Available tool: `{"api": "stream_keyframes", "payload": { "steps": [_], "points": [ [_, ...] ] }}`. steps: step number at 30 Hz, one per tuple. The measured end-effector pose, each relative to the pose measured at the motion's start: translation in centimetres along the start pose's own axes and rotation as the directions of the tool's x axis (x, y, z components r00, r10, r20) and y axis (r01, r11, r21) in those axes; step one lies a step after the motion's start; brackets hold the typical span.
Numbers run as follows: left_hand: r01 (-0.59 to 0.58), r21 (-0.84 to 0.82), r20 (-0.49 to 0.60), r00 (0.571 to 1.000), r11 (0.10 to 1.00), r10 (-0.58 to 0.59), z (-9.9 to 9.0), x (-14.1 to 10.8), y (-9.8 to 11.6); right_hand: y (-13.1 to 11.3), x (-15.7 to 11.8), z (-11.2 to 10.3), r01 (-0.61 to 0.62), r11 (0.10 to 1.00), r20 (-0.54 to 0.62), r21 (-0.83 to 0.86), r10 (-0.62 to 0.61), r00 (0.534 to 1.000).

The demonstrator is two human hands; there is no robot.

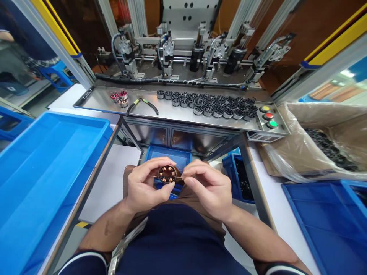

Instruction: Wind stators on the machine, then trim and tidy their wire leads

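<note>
My left hand (pixel 149 181) grips a small round motor stator (pixel 167 174) by its rim, thumb below and fingers above. Copper windings ring its open centre, and thin wire ends stick out on both sides. To the right of it, my right hand (pixel 208 187) pinches the wire ends (pixel 180 176) between thumb and fingertips. Both hands are held over my lap, in front of the machine's steel ledge (pixel 169 110). On that ledge lie pliers (pixel 142 105) with black and green handles, beside a few wound stators (pixel 119 97) in red and copper.
Several rows of black-and-silver stator cores (pixel 212 103) stand on the ledge, left of yellow, red and green buttons (pixel 269 115). Blue trays (pixel 54 172) flank me. A plastic-lined box (pixel 338 122) of black parts sits at right. Another person (pixel 31 34) is at far left.
</note>
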State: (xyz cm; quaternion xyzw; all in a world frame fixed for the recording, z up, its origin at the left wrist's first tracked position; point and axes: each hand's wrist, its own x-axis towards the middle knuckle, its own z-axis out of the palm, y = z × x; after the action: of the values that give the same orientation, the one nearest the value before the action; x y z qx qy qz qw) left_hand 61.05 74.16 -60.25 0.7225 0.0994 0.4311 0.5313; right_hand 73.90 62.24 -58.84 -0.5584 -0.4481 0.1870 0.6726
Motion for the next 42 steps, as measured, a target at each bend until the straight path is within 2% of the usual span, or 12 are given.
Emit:
{"api": "stream_keyframes", "payload": {
  "steps": [3, 7, 12, 17, 21, 23, 25, 28, 30, 33, 36, 42],
  "points": [
    [0.066, -0.075, 0.045, 0.997, 0.995, -0.062, 0.0, 0.2, 0.3, 0.1, 0.4, -0.5, 0.083, 0.996, 0.036, -0.036, -0.082, 0.996],
    [0.096, -0.126, 0.079, 0.993, 0.987, -0.087, -0.1, 0.3, 0.5, 0.1, 1.0, -0.4, 0.198, 0.980, 0.068, -0.032, -0.196, 0.978],
    [0.100, -0.112, 0.065, 0.993, 0.989, -0.093, 0.0, 0.2, 0.5, 0.3, 0.6, 0.3, 0.205, 0.977, 0.036, -0.052, -0.204, 0.978],
    [0.028, -0.061, 0.002, 1.000, 0.998, -0.028, 0.1, 0.0, 0.3, 0.2, -0.6, 1.0, 0.137, 0.989, -0.057, -0.047, -0.140, 0.989],
    [-0.085, 0.054, -0.038, 0.996, 0.995, 0.087, 0.3, 0.0, 0.0, 0.2, -1.1, 1.7, 0.197, 0.980, -0.082, -0.028, -0.199, 0.977],
    [-0.090, 0.065, -0.045, 0.995, 0.994, 0.093, 0.4, 0.0, 0.2, 0.3, -1.1, 1.7, 0.233, 0.972, -0.063, -0.014, -0.234, 0.970],
    [-0.041, 0.005, -0.053, 0.998, 0.999, 0.041, 0.4, 0.1, 0.5, 0.5, -0.8, 1.3, 0.262, 0.965, -0.024, 0.014, -0.261, 0.965],
    [0.119, -0.175, -0.027, 0.992, 0.977, -0.126, 0.5, 0.3, 1.1, 0.9, 0.2, 0.2, 0.326, 0.945, 0.054, 0.016, -0.327, 0.944],
    [0.260, -0.275, 0.027, 0.964, 0.926, -0.263, 0.5, 0.5, 1.5, 1.0, 1.2, -0.6, 0.373, 0.928, 0.124, -0.002, -0.370, 0.921],
    [0.455, -0.361, 0.134, 0.889, 0.814, -0.438, 0.5, 0.5, 1.5, 0.9, 2.7, -1.3, 0.437, 0.900, 0.264, 0.001, -0.422, 0.868],
    [0.532, -0.429, 0.208, 0.844, 0.730, -0.494, 0.6, 0.3, 1.2, 0.9, 3.5, -1.4, 0.492, 0.871, 0.339, 0.015, -0.467, 0.816],
    [0.592, -0.472, 0.304, 0.805, 0.653, -0.510, 0.4, 0.5, 1.0, 0.6, 3.2, -1.2, 0.588, 0.807, 0.320, -0.065, -0.541, 0.778]
  ]
}}
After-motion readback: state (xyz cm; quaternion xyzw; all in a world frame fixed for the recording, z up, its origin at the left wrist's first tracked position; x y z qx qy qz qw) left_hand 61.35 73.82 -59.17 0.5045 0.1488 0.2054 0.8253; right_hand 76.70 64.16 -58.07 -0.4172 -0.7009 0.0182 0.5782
